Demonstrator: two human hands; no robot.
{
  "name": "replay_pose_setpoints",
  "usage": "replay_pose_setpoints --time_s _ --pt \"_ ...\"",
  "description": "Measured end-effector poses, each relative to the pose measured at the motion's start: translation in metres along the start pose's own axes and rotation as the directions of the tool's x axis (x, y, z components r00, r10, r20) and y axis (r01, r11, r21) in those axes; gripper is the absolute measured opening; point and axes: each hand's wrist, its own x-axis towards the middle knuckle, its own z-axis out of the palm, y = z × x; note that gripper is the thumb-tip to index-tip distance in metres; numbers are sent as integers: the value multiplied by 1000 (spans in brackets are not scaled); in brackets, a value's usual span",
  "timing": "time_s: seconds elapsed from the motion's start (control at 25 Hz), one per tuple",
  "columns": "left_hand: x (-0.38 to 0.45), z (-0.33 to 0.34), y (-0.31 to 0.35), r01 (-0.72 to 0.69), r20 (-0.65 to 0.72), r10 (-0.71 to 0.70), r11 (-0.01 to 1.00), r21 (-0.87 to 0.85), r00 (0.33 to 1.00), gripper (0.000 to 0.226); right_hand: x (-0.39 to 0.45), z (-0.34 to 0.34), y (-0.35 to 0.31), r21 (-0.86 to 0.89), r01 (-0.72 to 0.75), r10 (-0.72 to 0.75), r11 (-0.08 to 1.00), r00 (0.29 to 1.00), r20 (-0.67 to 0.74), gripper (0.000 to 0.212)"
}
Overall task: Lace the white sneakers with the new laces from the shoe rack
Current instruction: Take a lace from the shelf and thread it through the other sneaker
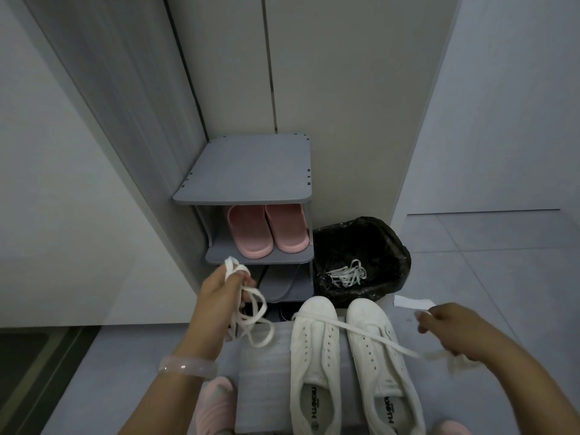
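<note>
Two white sneakers (317,356) (381,359) stand side by side on a grey block, toes pointing away, their eyelets bare. My left hand (219,296) grips a loose bundle of white lace (251,321) that dangles in loops left of the shoes. A single white lace (354,328) stretches across both toe caps toward my right hand (455,334), which pinches a paper strip (411,302) and holds the lace's end, blurred. The grey shoe rack (248,171) stands just beyond my left hand.
Pink slippers (266,230) sit on the rack's middle shelf, grey ones below. A bin lined with a black bag (361,255) stands right of the rack with old white laces (345,274) inside. Walls close in left and behind; tiled floor opens right.
</note>
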Motion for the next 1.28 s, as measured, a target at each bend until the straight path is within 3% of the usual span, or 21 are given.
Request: replay_pose_setpoints --time_s 0.16,0.24,0.36,0.44,0.52,0.56,0.64,0.68,0.72,0.76,0.8,0.84,0.92,1.0,1.04,1.12,1.2,1.28 --pt "-3 -4 47 -102 57 95 986 132 994 24 1 -5 -8 70 47 -45 996 999 -25 32" --pt "5 -3 97 -210 45 208 976 55 977 25 -1 -5 -9 76 48 -46 996 998 -31 31" --pt "33 3 189 -391 47 407 900 -194 912 28 -6 -4 -8 93 29 -28 995 1000 -13 34" --pt "60 13 241 -478 -73 476 844 -244 877 26 -6 -6 -6 131 30 -28 991 999 -18 38" --pt "96 23 261 -523 -235 478 828 -201 846 19 -5 -9 -4 155 56 -52 986 998 -34 39" --pt "109 27 259 -515 -249 471 843 -155 846 13 -3 -10 -4 172 68 -61 983 997 -41 39" --pt "127 32 235 -418 -59 427 900 123 902 20 -1 -11 -3 205 83 -75 975 996 -49 37" --pt "134 33 217 -333 112 316 845 417 942 28 0 -12 -3 213 92 -82 973 995 -57 36" --pt "138 30 197 -282 239 155 645 711 959 37 1 -13 -3 213 104 -91 972 994 -67 35" --pt "136 26 180 -248 250 46 382 890 967 44 2 -14 -4 200 123 -108 972 991 -82 34" --pt "128 22 169 -241 234 55 201 950 971 44 3 -15 -6 183 146 -130 972 987 -97 34" --pt "116 22 160 -257 233 155 161 953 960 39 2 -14 -9 186 175 -155 967 981 -118 33" --pt "91 21 137 -341 175 428 349 873 887 26 -3 -8 -21 251 252 -215 935 962 -167 32" --pt "55 31 92 -518 271 496 472 713 825 20 -11 1 -39 352 335 -291 874 941 -173 32" --pt "33 39 61 -610 416 454 484 627 788 25 -17 7 -50 436 366 -335 822 930 -151 30" --pt "-2 58 0 -703 714 250 551 450 654 47 -28 15 -68 632 377 -408 677 907 -104 28" --pt "-11 79 -50 -721 832 90 556 413 547 66 -37 15 -77 789 349 -453 505 886 -102 28" --pt "-5 94 -86 -706 784 47 471 529 619 67 -39 9 -75 912 289 -457 292 880 -133 28"
